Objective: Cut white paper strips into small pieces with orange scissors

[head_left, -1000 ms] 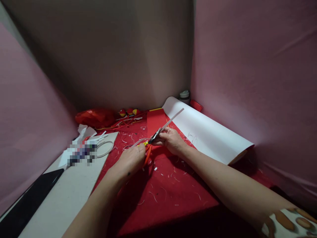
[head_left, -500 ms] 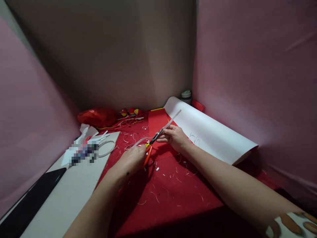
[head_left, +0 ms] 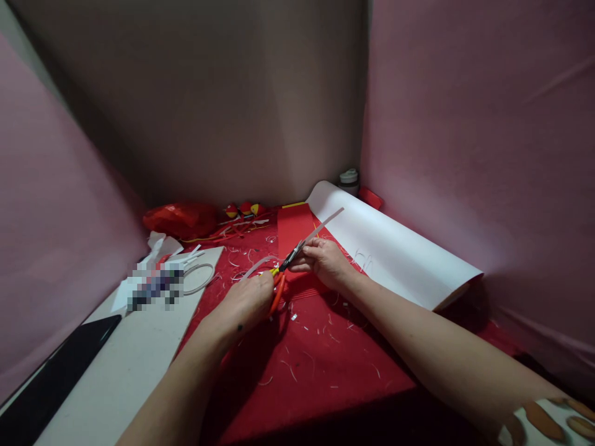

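Right fingers [head_left: 313, 250] pinch pale strip [head_left: 326, 223], scissors [head_left: 284, 266] alongside.

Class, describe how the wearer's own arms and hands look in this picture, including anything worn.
The left hand and right hand are both bare. A small, dark round spot marks the left wrist area. On the right arm, a pale fabric sleeve with rounded brown patches shows; no left sleeve is visible.
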Available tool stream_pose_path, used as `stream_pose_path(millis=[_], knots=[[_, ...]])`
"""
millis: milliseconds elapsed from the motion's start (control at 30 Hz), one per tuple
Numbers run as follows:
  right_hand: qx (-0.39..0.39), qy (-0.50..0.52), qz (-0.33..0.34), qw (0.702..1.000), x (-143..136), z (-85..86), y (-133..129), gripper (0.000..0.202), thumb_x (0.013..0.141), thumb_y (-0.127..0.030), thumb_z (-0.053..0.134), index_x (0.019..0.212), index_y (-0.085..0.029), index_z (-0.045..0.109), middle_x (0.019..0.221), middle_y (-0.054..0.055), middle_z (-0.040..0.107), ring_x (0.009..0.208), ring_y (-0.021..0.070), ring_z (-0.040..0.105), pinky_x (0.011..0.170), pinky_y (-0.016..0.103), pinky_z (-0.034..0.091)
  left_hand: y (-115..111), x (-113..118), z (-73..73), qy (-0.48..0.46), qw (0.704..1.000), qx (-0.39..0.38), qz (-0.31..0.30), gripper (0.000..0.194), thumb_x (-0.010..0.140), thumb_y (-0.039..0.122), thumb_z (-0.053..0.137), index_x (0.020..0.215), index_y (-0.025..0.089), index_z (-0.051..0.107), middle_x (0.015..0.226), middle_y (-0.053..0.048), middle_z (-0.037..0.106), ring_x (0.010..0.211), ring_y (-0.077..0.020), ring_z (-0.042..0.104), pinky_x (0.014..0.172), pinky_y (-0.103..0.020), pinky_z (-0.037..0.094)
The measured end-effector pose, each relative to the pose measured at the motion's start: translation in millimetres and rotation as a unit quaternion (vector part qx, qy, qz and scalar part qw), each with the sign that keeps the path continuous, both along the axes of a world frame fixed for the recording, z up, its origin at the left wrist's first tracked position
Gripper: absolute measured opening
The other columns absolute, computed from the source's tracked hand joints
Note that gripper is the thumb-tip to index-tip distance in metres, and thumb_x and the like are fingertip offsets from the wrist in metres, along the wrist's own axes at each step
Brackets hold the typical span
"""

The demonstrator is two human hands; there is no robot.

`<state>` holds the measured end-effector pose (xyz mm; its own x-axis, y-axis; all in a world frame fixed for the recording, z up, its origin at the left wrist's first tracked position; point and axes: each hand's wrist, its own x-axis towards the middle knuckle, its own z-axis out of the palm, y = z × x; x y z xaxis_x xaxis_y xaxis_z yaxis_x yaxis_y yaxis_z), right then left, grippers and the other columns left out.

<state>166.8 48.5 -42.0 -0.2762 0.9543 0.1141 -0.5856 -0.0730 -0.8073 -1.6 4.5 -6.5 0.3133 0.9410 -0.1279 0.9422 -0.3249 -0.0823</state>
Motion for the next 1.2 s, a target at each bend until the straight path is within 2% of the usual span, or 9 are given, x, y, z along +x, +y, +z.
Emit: stream_pose_path(millis=[100, 300, 433, 667, 900, 1033, 1200], knots=[[-0.01, 0.006, -0.008, 1.0, 0.3, -2.1, 2.4, 0.009, 0.07, -0.006, 0.047, 0.067, -0.014, 0.049, 0.055, 0.004, 0.064, 0.051, 0.0157, 0.064, 0.054, 0.031, 0.056, 0.6, 1.4, -0.3, 0.023, 0.999, 0.001, -0.029, 0.026, 0.079, 0.033, 0.038, 0.093, 0.014, 0.049, 0.088, -0.014, 0.065, 0.08, -0.0288, 0.061, 0.058, -0.033, 0.039], [-0.011, 0.022, -0.008, 1.0, 0.9, -3.2, 3.8, 0.008, 0.07, -0.006, 0.047, 0.068, -0.013, 0.049, 0.057, 0.006, 0.065, 0.054, 0.017, 0.064, 0.056, 0.032, 0.055, 2.7, -0.4, -3.0, -0.028, 0.998, -0.02, -0.046, 0.03, 0.078, 0.044, 0.038, 0.086, 0.017, 0.049, 0.083, -0.011, 0.065, 0.073, -0.0253, 0.061, 0.055, -0.03, 0.036], [-0.012, 0.019, -0.004, 1.0, 1.3, -0.3, 1.4, 0.009, 0.069, -0.006, 0.049, 0.067, -0.014, 0.047, 0.057, 0.006, 0.064, 0.054, 0.0172, 0.064, 0.057, 0.033, 0.055, 4.5, -3.3, -4.7, -0.032, 0.997, -0.017, -0.071, 0.027, 0.079, 0.039, 0.037, 0.087, 0.017, 0.05, 0.084, -0.012, 0.064, 0.075, -0.0253, 0.06, 0.058, -0.03, 0.036], [-0.024, 0.004, -0.022, 0.999, 2.2, 4.8, 0.1, 0.008, 0.071, -0.007, 0.046, 0.071, -0.015, 0.046, 0.053, 0.002, 0.062, 0.046, 0.0148, 0.061, 0.049, 0.031, 0.055, 1.3, 0.5, -0.8, -0.035, 0.998, -0.021, -0.045, 0.026, 0.078, 0.036, 0.038, 0.088, 0.016, 0.051, 0.085, -0.014, 0.064, 0.075, -0.0273, 0.06, 0.058, -0.031, 0.034], [-0.014, 0.002, -0.002, 1.0, -2.2, 0.8, -1.3, 0.01, 0.068, -0.007, 0.049, 0.073, -0.015, 0.047, 0.055, 0.003, 0.063, 0.049, 0.0164, 0.063, 0.051, 0.032, 0.055, -1.4, 1.4, -0.8, -0.015, 0.999, -0.013, -0.036, 0.03, 0.075, 0.042, 0.044, 0.091, 0.017, 0.05, 0.083, -0.014, 0.064, 0.074, -0.0287, 0.06, 0.055, -0.031, 0.035], [-0.016, 0.005, -0.006, 1.0, -4.7, 0.1, -2.8, 0.011, 0.067, -0.008, 0.049, 0.074, -0.016, 0.047, 0.056, 0.003, 0.063, 0.05, 0.0165, 0.063, 0.05, 0.032, 0.054, -1.8, 4.5, 0.1, 0.008, 0.999, -0.013, -0.029, 0.029, 0.077, 0.037, 0.043, 0.093, 0.014, 0.05, 0.085, -0.016, 0.064, 0.078, -0.0306, 0.061, 0.057, -0.033, 0.036], [-0.024, 0.011, -0.028, 0.999, -4.8, 0.7, -1.6, 0.009, 0.066, -0.008, 0.05, 0.07, -0.016, 0.047, 0.055, 0.004, 0.063, 0.05, 0.0169, 0.063, 0.052, 0.033, 0.054, 0.2, 7.4, -0.1, -0.014, 0.999, -0.019, -0.039, 0.023, 0.075, 0.034, 0.046, 0.09, 0.017, 0.051, 0.086, -0.013, 0.064, 0.077, -0.027, 0.061, 0.057, -0.03, 0.036]])
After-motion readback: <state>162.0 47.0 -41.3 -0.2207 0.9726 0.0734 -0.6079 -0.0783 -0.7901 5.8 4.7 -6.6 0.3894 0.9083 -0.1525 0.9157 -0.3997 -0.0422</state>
